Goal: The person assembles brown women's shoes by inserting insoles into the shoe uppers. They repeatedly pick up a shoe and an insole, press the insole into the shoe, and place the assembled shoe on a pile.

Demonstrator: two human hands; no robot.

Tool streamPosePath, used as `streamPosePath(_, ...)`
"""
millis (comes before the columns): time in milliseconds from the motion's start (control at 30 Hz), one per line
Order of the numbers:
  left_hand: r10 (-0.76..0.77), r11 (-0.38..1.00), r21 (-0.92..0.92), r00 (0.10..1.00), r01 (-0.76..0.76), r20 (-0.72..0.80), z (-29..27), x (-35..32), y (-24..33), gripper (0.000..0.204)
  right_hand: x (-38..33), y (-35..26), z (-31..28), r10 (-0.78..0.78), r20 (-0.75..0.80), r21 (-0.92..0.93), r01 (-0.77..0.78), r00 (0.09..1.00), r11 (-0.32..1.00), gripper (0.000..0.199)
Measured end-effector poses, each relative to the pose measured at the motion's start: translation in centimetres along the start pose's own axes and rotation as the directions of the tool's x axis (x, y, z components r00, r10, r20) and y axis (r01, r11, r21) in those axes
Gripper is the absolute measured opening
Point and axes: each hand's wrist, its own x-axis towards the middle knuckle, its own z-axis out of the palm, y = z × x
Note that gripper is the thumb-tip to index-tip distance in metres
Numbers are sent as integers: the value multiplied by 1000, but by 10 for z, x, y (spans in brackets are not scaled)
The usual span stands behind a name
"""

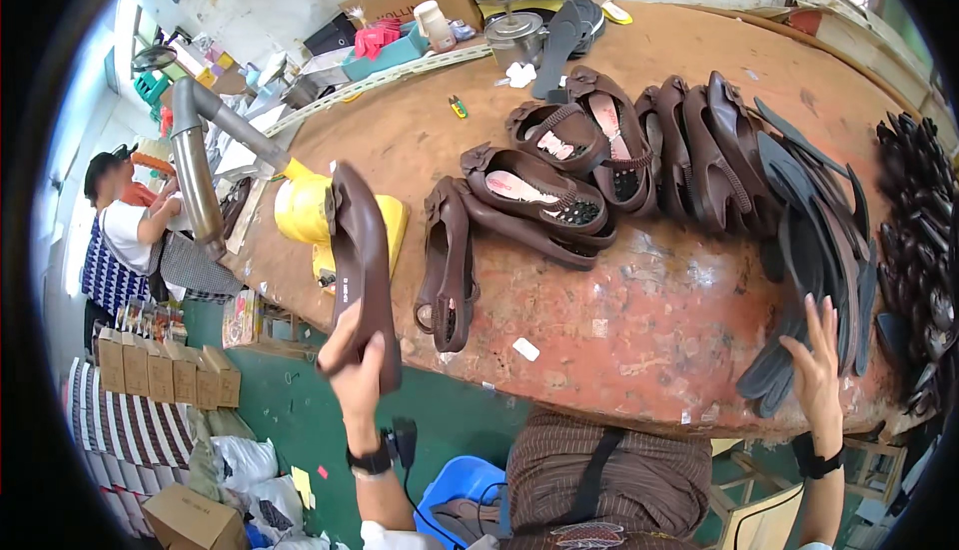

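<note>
The left hand (357, 365) grips a brown shoe (368, 250) by its lower end, fingers and thumb wrapped around it, with the bowed end pointing up; the shoe is held near the front edge of the bench (589, 360), in front of a yellow stand (305, 212) with a bent metal pipe (197, 155). The right hand (819, 375) is at the other side, its fingers spread apart and nothing in their grasp, close by a bundle of dark soles (814, 235); whether it touches them I cannot tell. Between the hands, a single brown shoe (445, 265) lies nearest the held one, and beyond it a group of matching shoes (539, 195) runs toward the soles, some lying with their pale insoles showing, others standing on their sides. A heap of dark, shiny pieces (919, 260) fills the bench's far right. Toward the back are a metal pot (516, 40) and a small cutter (458, 106).
</note>
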Motion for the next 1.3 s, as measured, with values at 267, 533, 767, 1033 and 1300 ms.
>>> streamPosePath(267,-51,313,830,865,-462,500,13,-26,-107,58,20,-65,-6,617,-249,962,120,746,244,46)
streamPosePath(533,-99,875,484,978,-1,182,60,29,9,35,33,-92,2,345,334,878,-156,877,-453,73)
streamPosePath(767,41,869,461,954,-181,297,95,37,39,16,26,-97,-17,367,447,877,-320,816,-358,86)
streamPosePath(1033,113,766,208,446,-609,888,151,-54,67,15,22,-100,-19,233,205,873,-285,951,396,69)
streamPosePath(1300,465,833,-17,682,-553,565,146,-70,55,31,22,-156,28,-86,103,440,32,991,898,45)
